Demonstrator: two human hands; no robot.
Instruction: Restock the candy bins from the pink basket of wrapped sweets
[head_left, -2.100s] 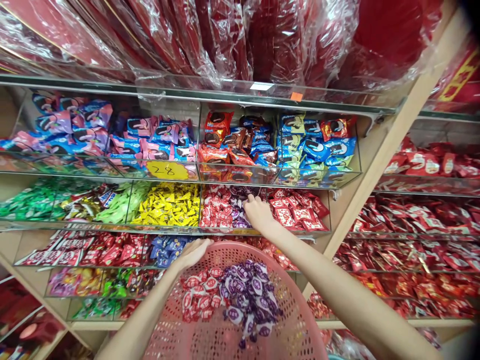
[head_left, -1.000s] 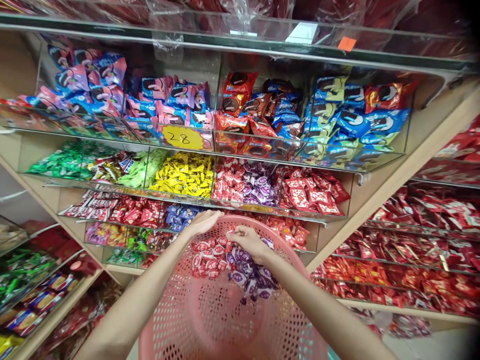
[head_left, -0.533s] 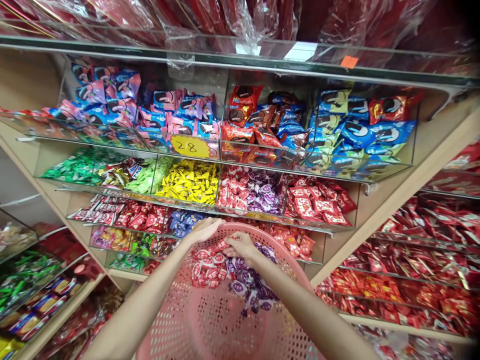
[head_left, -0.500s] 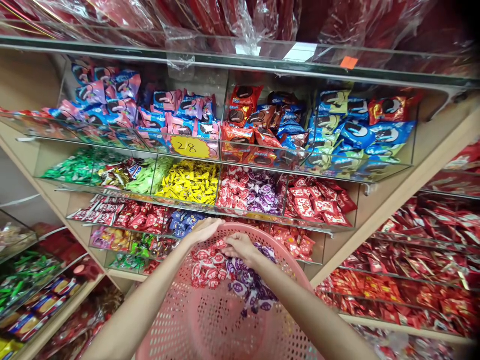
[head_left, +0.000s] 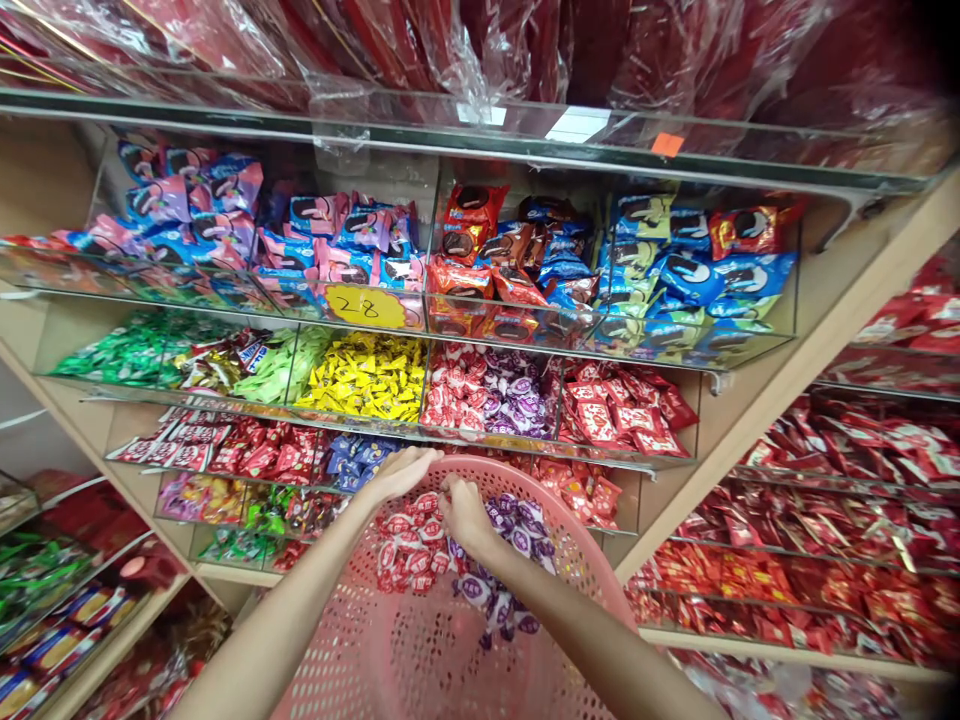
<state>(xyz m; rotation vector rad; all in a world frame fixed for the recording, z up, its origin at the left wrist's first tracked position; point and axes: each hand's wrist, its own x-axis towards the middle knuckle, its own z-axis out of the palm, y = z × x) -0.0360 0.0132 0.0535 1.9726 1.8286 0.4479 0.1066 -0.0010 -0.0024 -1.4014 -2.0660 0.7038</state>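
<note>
A pink perforated plastic basket [head_left: 592,590] is tilted up in front of the shelves. Inside it, red-and-white wrapped candies [head_left: 409,550] lie to the left of purple-and-white wrapped candies [head_left: 517,525]. My left hand [head_left: 401,472] is on the basket's far rim at the upper left, its fingers over the edge and its thumb out of sight. My right hand [head_left: 466,512] reaches into the basket between the two piles. Its fingers are curled together against the candies, and whatever they pinch is hidden.
Beyond the basket, clear-fronted shelves hold yellow-wrapped candies [head_left: 367,375], red packets [head_left: 626,405] and blue cookie packs [head_left: 694,275]. A yellow price tag [head_left: 365,306] reads 28. A wooden shelf side [head_left: 720,430] slants down at the right. More red packets [head_left: 832,530] fill the shelves beyond.
My right hand has turned, and its fingers have curled in more among the candies. My left hand stays on the rim. The view has shifted slightly, so the shelves appear further left and lower.
</note>
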